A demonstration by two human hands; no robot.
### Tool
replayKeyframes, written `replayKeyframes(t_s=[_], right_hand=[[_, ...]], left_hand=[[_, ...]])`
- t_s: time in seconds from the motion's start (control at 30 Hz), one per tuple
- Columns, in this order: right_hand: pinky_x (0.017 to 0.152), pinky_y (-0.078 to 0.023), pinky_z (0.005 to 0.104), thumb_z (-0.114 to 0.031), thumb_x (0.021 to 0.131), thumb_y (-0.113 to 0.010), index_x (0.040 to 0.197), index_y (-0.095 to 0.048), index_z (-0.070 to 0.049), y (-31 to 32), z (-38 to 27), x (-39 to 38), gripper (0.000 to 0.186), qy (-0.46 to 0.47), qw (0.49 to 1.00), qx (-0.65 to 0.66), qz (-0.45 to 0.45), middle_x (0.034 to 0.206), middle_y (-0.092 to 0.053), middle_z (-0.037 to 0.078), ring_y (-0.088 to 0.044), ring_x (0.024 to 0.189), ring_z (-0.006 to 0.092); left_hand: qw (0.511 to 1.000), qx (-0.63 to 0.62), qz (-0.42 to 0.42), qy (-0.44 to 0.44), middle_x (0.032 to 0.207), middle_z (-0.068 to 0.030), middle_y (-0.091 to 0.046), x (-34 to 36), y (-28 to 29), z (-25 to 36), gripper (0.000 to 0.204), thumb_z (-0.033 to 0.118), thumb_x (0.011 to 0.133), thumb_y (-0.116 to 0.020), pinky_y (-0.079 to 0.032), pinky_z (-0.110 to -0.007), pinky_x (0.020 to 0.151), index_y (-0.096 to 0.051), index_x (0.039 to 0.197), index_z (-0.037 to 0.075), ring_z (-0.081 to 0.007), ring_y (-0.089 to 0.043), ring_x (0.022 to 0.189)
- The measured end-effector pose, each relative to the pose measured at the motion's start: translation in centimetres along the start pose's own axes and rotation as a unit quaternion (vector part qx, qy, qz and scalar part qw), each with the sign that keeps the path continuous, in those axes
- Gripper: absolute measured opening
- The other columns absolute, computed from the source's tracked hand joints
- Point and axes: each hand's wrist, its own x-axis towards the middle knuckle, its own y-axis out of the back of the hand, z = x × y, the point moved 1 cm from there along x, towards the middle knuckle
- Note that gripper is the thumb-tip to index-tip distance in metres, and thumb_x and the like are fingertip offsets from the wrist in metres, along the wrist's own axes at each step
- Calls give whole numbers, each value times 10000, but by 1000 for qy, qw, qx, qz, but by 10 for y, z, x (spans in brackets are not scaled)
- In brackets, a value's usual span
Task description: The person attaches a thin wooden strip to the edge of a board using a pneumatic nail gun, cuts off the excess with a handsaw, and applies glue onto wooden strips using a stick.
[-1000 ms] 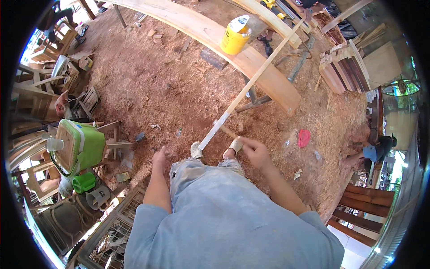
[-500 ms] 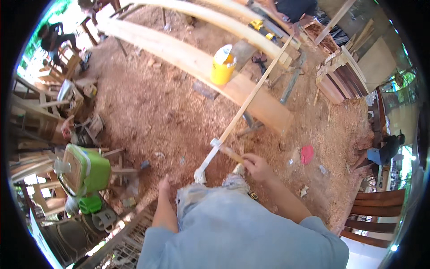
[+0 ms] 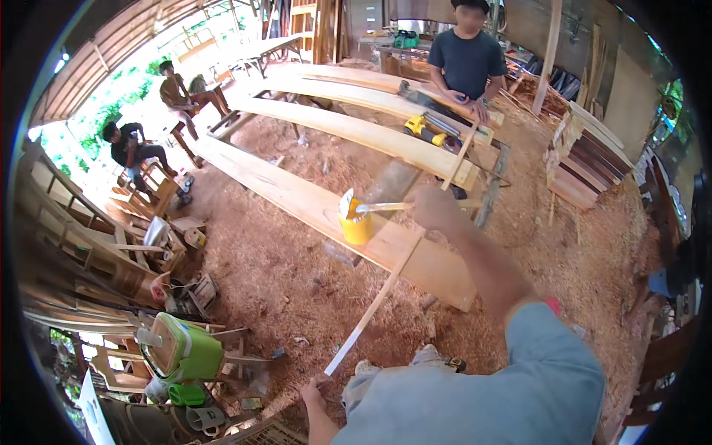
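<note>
My right hand (image 3: 436,210) is closed around the wooden handle of a paintbrush (image 3: 386,207). The bristle end is at the mouth of a yellow tub (image 3: 356,228), whose pale lid or flap stands up. This tub rests on a wide pale plank (image 3: 297,194). A long thin wooden strip (image 3: 387,285) slopes across the plank toward me, and its near end is coated white. Close beside that white end is my left hand (image 3: 316,387), low in the view; its fingers are too small and unclear to tell whether they touch the strip.
Several long boards lie on supports beyond the plank, with a yellow power drill (image 3: 424,132) on them. A co-worker (image 3: 467,63) stands behind, hands on the boards. Two people sit at far left. A green cooler (image 3: 182,348) stands left, stacked timber (image 3: 589,159) right. Shavings cover the ground.
The view has lifted, showing more of the far boards and the co-worker. My right hand has moved the paintbrush from the strip's white section up to the yellow tub. My left hand is now beside the strip's end.
</note>
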Motion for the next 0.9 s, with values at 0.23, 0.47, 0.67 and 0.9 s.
replayKeyframes(t_s=[0.23,0.47,0.67,0.9], right_hand=[[835,-554,438,-93,796,-624,941,-758,-92,-7,-21,58,198,75,990,-119,-24,995,-722,156,-687,986,332],[917,-473,478,-83,762,-649,947,-764,-147,-30,-24,75,226,94,984,-148,19,922,-707,145,-655,991,333],[941,-380,570,-106,814,-613,1025,-733,-81,-46,-35,91,244,214,960,-164,72,950,-716,139,-676,956,314],[761,-501,370,-95,868,-647,984,-692,-69,-46,-24,19,127,91,899,331,273,867,-677,88,-644,798,213]], left_hand=[[946,24,102,-305,805,-8,-634,-70,-62,121,147,130,908,-661,-428,-294,638,-682,909,-15,-102,-539,697],[865,202,-49,-457,986,-89,-685,-81,-224,234,320,113,841,-748,-493,-274,808,-659,1109,-38,-143,-621,899],[746,346,-183,-538,1433,-270,-445,-62,-398,276,863,153,665,-874,-408,-416,1089,-446,1389,-42,-369,-465,1322],[718,294,-256,-577,1499,-259,-372,-41,-440,273,992,81,581,-895,-296,-403,1187,-382,1411,-95,-356,-343,1423]])
